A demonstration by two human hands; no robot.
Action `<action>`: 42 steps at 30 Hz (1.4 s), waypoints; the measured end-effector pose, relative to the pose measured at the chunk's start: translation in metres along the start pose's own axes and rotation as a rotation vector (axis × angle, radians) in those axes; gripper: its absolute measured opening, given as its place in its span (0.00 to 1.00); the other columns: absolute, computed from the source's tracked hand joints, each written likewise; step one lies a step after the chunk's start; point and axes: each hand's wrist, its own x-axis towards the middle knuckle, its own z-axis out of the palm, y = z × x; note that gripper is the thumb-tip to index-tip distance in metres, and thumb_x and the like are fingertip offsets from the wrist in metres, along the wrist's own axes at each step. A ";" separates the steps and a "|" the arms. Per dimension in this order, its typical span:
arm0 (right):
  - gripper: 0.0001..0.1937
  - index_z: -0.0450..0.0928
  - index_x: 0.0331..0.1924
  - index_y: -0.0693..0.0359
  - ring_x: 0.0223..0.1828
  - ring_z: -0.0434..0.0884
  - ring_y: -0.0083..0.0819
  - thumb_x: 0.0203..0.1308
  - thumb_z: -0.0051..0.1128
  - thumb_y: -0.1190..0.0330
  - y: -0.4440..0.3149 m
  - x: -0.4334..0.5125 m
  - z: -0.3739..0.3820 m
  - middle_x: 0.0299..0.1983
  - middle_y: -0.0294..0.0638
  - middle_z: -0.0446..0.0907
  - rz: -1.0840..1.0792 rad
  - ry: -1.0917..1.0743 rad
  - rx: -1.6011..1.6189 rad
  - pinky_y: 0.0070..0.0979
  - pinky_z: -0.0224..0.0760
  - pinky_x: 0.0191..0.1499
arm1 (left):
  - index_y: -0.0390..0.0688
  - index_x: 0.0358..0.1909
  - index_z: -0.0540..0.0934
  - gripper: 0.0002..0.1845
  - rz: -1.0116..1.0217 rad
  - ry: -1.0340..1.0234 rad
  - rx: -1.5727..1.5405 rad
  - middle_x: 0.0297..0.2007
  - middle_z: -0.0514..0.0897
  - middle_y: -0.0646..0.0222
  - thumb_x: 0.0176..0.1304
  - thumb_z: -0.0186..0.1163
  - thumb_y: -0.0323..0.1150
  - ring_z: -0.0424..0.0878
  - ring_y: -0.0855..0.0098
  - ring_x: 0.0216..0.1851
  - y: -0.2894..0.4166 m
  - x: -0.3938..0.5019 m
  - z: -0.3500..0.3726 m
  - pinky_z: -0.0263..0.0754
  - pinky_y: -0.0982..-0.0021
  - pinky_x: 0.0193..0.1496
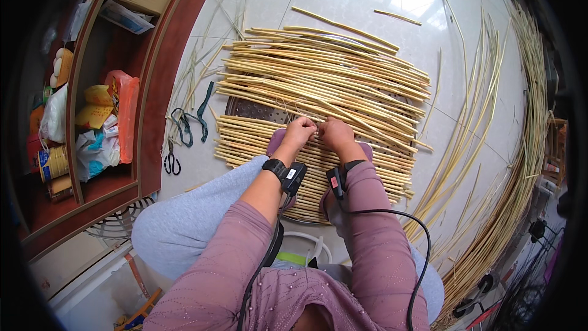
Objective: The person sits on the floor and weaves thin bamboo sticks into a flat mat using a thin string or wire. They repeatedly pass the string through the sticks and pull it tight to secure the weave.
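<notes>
Straw-coloured plant stalks (285,69) lie side by side over a round perforated metal tray (248,109) on the floor. A gap crosses the layer, and the tray shows through it at the left. Over this gap my left hand (301,132) pinches a thin pale string (298,105) between thumb and fingertips. My right hand (336,134) is close beside it, fingers curled at the string; what it grips is hidden. Loops of the string lie on the stalks just beyond my hands. The nearer band of stalks (312,170) runs beneath my wrists, over my feet's side.
Black-handled scissors (172,165) and a dark green cloth strip (202,115) lie left, beside a red-brown cabinet (151,78). Loose stalks (477,101) and a long bundle (528,124) lie right. Two cut stalks lie beyond the layer. A cable hangs along each forearm.
</notes>
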 end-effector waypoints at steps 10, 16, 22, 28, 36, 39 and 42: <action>0.06 0.85 0.33 0.45 0.45 0.81 0.39 0.54 0.58 0.68 0.002 -0.004 0.011 0.37 0.39 0.81 -0.059 0.249 0.017 0.36 0.77 0.46 | 0.41 0.38 0.72 0.09 -0.019 -0.183 0.230 0.27 0.79 0.69 0.73 0.47 0.35 0.80 0.78 0.23 0.160 0.006 -0.076 0.75 0.79 0.22; 0.09 0.85 0.34 0.44 0.43 0.80 0.41 0.56 0.54 0.70 0.003 -0.004 0.022 0.34 0.38 0.79 -0.139 0.305 -0.032 0.37 0.75 0.45 | 0.39 0.43 0.75 0.10 0.038 -0.091 0.412 0.24 0.76 0.73 0.71 0.53 0.36 0.79 0.79 0.22 0.260 -0.046 -0.190 0.76 0.81 0.23; 0.11 0.85 0.34 0.44 0.39 0.78 0.41 0.51 0.55 0.72 0.004 -0.013 0.027 0.31 0.38 0.77 -0.272 0.434 -0.091 0.37 0.74 0.42 | 0.35 0.44 0.73 0.07 0.282 0.300 -0.201 0.26 0.74 0.68 0.69 0.52 0.27 0.77 0.74 0.30 0.237 -0.072 -0.303 0.83 0.61 0.44; 0.15 0.84 0.40 0.42 0.41 0.76 0.38 0.50 0.56 0.73 0.003 -0.019 0.024 0.32 0.35 0.76 -0.330 0.427 -0.122 0.36 0.70 0.44 | 0.36 0.38 0.72 0.02 0.342 0.459 -0.534 0.25 0.72 0.67 0.67 0.53 0.25 0.76 0.70 0.30 0.184 -0.040 -0.359 0.81 0.53 0.53; 0.14 0.84 0.42 0.41 0.44 0.75 0.36 0.54 0.52 0.70 0.001 -0.018 0.017 0.35 0.34 0.76 -0.349 0.343 -0.121 0.35 0.67 0.49 | 0.38 0.47 0.74 0.09 0.616 0.834 0.031 0.31 0.79 0.66 0.67 0.53 0.26 0.81 0.72 0.30 0.229 -0.014 -0.375 0.78 0.72 0.38; 0.14 0.84 0.42 0.41 0.45 0.75 0.36 0.55 0.52 0.70 0.001 -0.018 0.017 0.36 0.34 0.76 -0.349 0.325 -0.121 0.35 0.66 0.50 | 0.40 0.45 0.79 0.14 0.667 0.931 0.898 0.42 0.84 0.56 0.64 0.47 0.31 0.83 0.58 0.41 0.246 -0.007 -0.342 0.76 0.62 0.46; 0.14 0.84 0.43 0.41 0.45 0.75 0.36 0.54 0.53 0.70 0.002 -0.017 0.017 0.37 0.33 0.77 -0.353 0.331 -0.115 0.35 0.66 0.50 | 0.38 0.35 0.83 0.12 0.842 0.287 1.217 0.36 0.84 0.54 0.55 0.50 0.27 0.80 0.53 0.40 0.225 0.015 -0.257 0.74 0.60 0.46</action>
